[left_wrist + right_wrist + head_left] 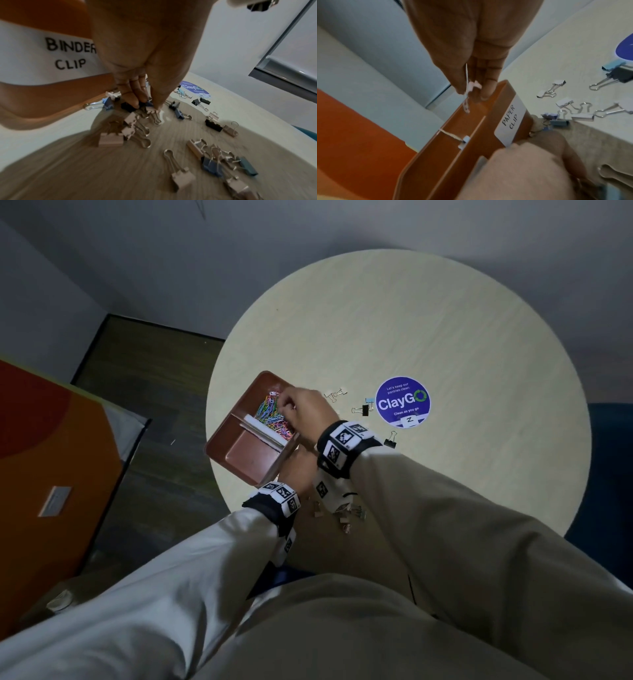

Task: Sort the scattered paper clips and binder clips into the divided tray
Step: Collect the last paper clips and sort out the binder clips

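— Any lettering on the brown plastic divided tray [503,94]?
— Two white paper labels on its outer wall. One hand-lettered "BINDER CLIP" [68,54], the other "PAPER CLIP" [511,120].
— And on the round pale wooden table [445,320]?
— A round purple sticker [402,402]: "Let's keep our pantries clean", large "ClayGO", then "Clean as you go". A white tab at its lower edge carries a mark too small to read.

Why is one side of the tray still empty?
The binder clips still lie scattered on the table beside the tray. Its near compartment holds none, while paper clips fill the far one.
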Tool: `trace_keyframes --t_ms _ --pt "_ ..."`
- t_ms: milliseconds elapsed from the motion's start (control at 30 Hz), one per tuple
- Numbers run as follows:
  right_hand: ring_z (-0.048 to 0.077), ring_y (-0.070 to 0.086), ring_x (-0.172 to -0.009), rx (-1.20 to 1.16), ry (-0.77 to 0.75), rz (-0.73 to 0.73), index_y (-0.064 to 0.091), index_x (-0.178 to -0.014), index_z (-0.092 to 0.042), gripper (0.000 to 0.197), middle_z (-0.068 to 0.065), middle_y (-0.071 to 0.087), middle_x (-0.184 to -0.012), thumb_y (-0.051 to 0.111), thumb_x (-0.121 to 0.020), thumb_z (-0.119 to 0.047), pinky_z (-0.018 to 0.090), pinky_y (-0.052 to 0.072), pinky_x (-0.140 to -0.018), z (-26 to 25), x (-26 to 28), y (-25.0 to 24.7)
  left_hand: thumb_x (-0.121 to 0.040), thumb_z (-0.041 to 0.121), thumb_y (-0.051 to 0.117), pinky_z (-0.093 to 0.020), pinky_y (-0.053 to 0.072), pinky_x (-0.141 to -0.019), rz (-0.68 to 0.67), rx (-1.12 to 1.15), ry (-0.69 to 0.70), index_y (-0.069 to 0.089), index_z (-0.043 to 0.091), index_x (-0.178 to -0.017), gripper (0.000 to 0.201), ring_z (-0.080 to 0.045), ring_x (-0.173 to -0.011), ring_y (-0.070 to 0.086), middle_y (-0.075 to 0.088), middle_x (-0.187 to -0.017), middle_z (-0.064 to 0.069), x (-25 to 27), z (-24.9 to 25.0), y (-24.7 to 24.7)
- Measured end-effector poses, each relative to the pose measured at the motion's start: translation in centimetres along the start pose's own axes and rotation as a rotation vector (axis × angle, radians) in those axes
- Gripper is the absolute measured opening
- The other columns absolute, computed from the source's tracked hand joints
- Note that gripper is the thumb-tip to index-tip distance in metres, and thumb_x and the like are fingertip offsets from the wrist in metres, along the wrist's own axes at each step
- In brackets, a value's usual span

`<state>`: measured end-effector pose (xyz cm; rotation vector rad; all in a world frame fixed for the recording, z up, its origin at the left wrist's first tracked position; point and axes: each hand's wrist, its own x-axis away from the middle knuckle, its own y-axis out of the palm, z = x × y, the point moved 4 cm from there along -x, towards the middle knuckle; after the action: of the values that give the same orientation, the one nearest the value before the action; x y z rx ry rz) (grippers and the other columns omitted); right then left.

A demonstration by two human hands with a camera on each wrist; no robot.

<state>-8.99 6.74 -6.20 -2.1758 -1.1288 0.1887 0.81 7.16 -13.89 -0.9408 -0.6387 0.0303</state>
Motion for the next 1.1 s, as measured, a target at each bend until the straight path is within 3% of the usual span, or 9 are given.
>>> trace_keyframes --t_ms 67,200,300,400,467,600,800,1033,1100 --pt "0.026 0.066 -0.083 0.049 0.007 -0.071 0.069 -0.088 -0.013 0.013 0.007 0.072 -0.09 0.057 -0.086 -0.008 0.04 0.055 -0.075 0.5 0.4 0.9 -0.095 0.004 0.052 -0.045 0.054 -0.071 0.014 -0.017 -0.001 0.063 -0.004 -0.089 0.015 -0.037 -0.082 0.065 0.066 -0.089 -0.021 0.3 0.1 -0.2" --pt "0.025 0.063 -0.093 0.008 -0.042 -0.018 0.068 -0.098 -0.011 0.016 0.009 0.066 -0.104 0.057 -0.088 -0.006 0.034 0.051 -0.082 1.1 2.1 0.6 -0.093 0.005 0.049 -0.031 0.038 -0.064 0.064 -0.043 0.017 0.061 0.001 -0.095 0.012 -0.032 -0.078 0.057 0.062 -0.099 -0.022 1.0 0.8 -1.0" --pt "0.02 0.062 -0.087 -0.014 -0.064 0.09 0.065 -0.102 -0.013 0.016 0.007 0.059 -0.107 0.054 -0.091 -0.006 0.029 0.048 -0.079 2.0 3.8 -0.9 -0.093 0.01 0.053 -0.039 0.052 -0.072 0.043 -0.088 0.011 0.056 0.004 -0.122 0.029 -0.037 -0.087 0.063 0.049 -0.13 -0.023 0.3 -0.1 -0.2" --pt "0.02 0.064 -0.084 0.028 -0.004 0.097 0.061 -0.099 -0.018 0.014 0.004 0.056 -0.102 0.053 -0.092 -0.009 0.036 0.053 -0.077 4.3 6.0 -1.9 -0.09 0.015 0.056 -0.045 0.054 -0.076 0.047 -0.133 0.001 0.052 0.013 -0.109 0.02 -0.036 -0.087 0.061 0.051 -0.117 -0.017 0.3 -0.7 0.2" --pt "0.02 0.065 -0.081 0.094 0.072 0.037 0.058 -0.096 -0.023 0.012 0.0 0.056 -0.1 0.051 -0.093 -0.013 0.041 0.055 -0.075 6.3 7.9 -2.1 -0.088 0.02 0.056 -0.044 0.054 -0.076 0.072 -0.147 0.004 0.05 0.018 -0.099 0.013 -0.032 -0.087 0.058 0.054 -0.106 -0.012 0.8 -0.9 0.2" --pt "0.019 0.059 -0.082 0.314 0.053 -0.135 0.056 -0.101 -0.024 0.008 -0.001 0.054 -0.104 0.052 -0.094 -0.025 0.04 0.053 -0.077 8.3 12.8 -1.4 -0.087 0.034 0.051 -0.043 0.053 -0.083 0.126 -0.103 0.003 0.054 0.027 -0.103 0.017 -0.026 -0.095 0.055 0.059 -0.098 -0.005 1.7 -1.5 0.3" --pt "0.02 0.049 -0.083 0.582 -0.156 -0.455 0.047 -0.115 -0.031 0.045 -0.001 0.042 -0.107 0.072 -0.08 -0.044 0.034 0.047 -0.063 10.0 18.1 3.4 -0.092 0.027 0.059 -0.041 0.048 -0.085 0.169 0.016 0.062 0.06 0.018 -0.104 0.015 -0.025 -0.1 0.052 0.06 -0.1 -0.007 3.2 -2.0 0.5" --pt "0.021 0.045 -0.075 0.55 -0.064 -0.307 0.049 -0.11 -0.019 0.032 0.002 0.041 -0.109 0.069 -0.085 -0.019 0.036 0.05 -0.061 11.1 19.7 3.7 -0.09 0.005 0.053 -0.026 0.033 -0.065 0.183 0.123 0.071 0.051 0.01 -0.091 0.005 -0.02 -0.084 0.048 0.049 -0.095 -0.006 5.2 -2.5 0.2" --pt "0.02 0.045 -0.071 0.519 -0.027 -0.27 0.047 -0.104 -0.018 0.024 0.001 0.04 -0.107 0.064 -0.086 -0.015 0.036 0.049 -0.06 11.3 19.6 3.6 -0.094 0.004 0.047 -0.027 0.036 -0.059 0.203 0.168 0.045 0.049 0.008 -0.088 0.007 -0.022 -0.079 0.053 0.052 -0.087 -0.006 5.6 -2.9 0.3"
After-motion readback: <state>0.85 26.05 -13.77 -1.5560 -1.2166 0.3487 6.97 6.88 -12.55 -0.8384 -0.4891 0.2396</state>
